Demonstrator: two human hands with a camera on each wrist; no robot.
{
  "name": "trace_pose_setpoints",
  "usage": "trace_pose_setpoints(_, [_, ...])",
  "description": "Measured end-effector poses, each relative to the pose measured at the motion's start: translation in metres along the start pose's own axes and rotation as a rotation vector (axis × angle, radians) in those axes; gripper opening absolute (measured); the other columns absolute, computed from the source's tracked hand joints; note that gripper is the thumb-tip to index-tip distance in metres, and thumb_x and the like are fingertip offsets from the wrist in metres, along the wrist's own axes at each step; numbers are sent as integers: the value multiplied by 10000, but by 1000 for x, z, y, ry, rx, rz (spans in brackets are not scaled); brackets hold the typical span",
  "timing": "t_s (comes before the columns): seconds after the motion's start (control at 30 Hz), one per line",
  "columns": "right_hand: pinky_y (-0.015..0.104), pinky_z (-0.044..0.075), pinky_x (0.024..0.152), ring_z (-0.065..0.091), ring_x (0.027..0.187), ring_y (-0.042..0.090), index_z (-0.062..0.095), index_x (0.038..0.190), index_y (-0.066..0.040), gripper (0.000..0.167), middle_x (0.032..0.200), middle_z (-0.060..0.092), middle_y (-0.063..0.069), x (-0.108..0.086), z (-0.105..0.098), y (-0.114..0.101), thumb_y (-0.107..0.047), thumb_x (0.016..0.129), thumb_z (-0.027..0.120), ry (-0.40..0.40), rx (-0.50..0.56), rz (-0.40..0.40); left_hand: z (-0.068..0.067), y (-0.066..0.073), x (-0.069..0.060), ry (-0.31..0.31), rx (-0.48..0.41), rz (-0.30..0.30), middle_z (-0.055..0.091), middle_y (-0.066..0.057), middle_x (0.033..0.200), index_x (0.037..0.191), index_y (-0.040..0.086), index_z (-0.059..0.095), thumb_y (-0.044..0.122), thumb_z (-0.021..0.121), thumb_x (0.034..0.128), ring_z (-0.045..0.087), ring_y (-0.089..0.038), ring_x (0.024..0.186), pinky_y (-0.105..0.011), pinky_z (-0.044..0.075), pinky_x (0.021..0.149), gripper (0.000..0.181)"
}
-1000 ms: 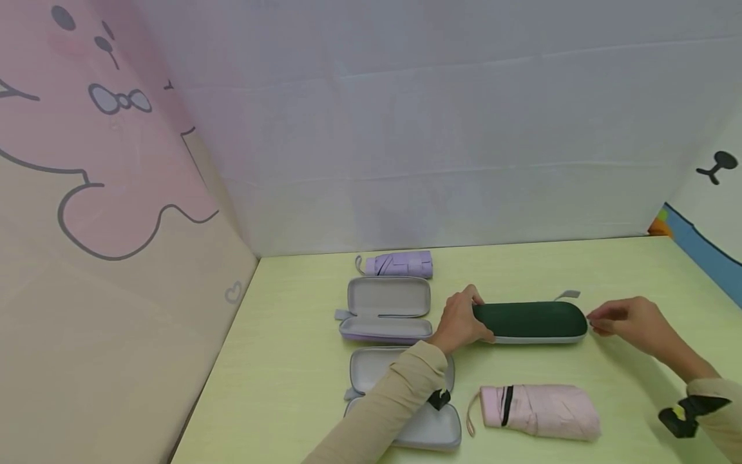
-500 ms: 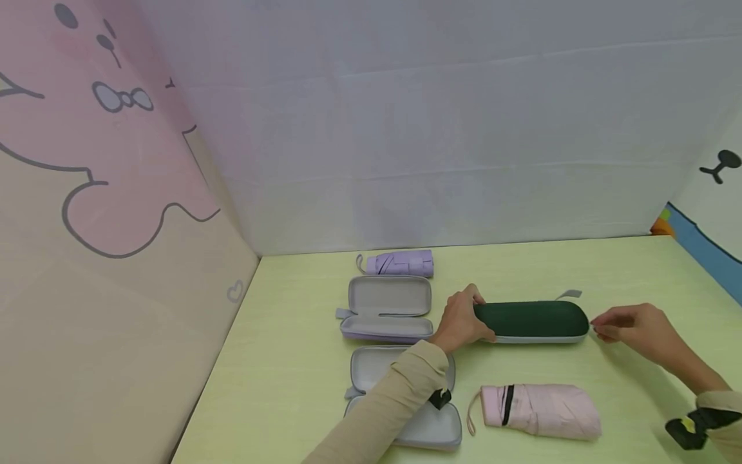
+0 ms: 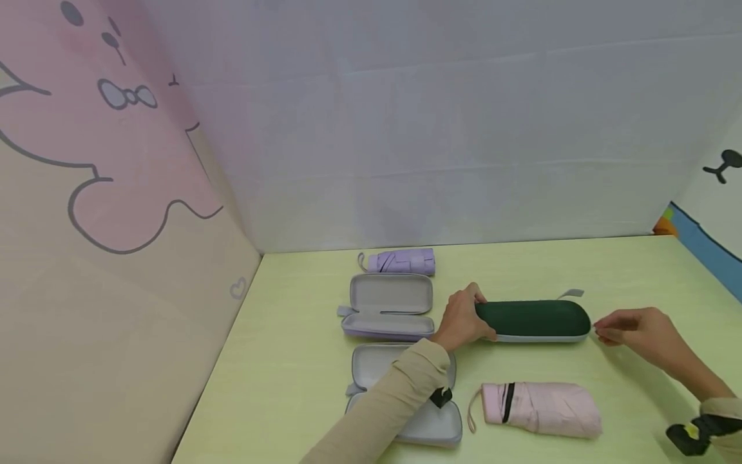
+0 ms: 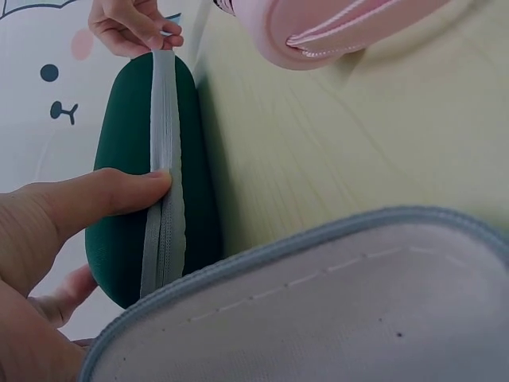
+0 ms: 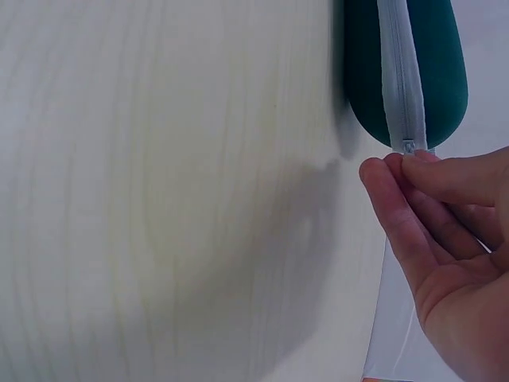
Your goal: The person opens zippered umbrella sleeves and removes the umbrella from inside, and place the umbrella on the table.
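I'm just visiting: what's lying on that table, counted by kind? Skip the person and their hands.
Cases: 3 (green case, far open case, near open case partly hidden by a sleeve)
Folded umbrellas: 2 (purple umbrella, pink umbrella)
Total: 5

Closed case (image 3: 533,320) right of open cases (image 3: 391,294); front umbrella (image 3: 545,410) before it, rear umbrella (image 3: 402,262) behind them.

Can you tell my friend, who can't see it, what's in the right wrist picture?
A right hand pinches at the zipper slider on the rounded end of a green case, which has a pale zipper strip. The hand's shadow falls across a pale wood-grained table.
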State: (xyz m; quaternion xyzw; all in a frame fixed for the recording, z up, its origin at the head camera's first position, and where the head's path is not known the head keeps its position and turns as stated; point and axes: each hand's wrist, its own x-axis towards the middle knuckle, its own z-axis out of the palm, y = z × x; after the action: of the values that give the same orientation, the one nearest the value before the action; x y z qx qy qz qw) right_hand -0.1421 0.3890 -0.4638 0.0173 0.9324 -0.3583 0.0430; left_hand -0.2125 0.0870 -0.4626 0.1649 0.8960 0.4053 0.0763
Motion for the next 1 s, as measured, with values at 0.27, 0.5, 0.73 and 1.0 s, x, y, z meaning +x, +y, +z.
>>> trace_pose_setpoints(0.27, [234,532,611,660,688,93,673,985,105,183,870,702,160,-5,4,2,-41,879,643,-1,48,31,0,0,0,2,-4,3,547,66,903,924,188,548,135,931,544,499,-85,835,-219,439,700,542])
trace_pose_setpoints(0.5, [243,538,624,673,703,106,665,996,117,205,876,704,164,-10,7,2,-51,879,650,-6,109,44,0,0,0,10,4,8,553,64,906,918,183,550,133,935,532,505,-83,831,-216,438,700,547])
trace_pose_setpoints(0.73, [261,547,642,682,725,129,657,1009,129,211,885,705,154,-12,11,3,-36,880,636,-13,188,98,1,0,0,17,3,15,547,69,890,911,181,546,128,935,530,500,-82,818,-216,432,690,547])
trace_pose_setpoints(1.0, [264,548,657,689,738,137,654,1012,139,202,881,708,146,-16,13,-2,-8,877,620,-18,237,118,0,0,-1,12,0,11,548,63,897,919,177,546,123,932,537,504,-92,824,-225,435,691,546])
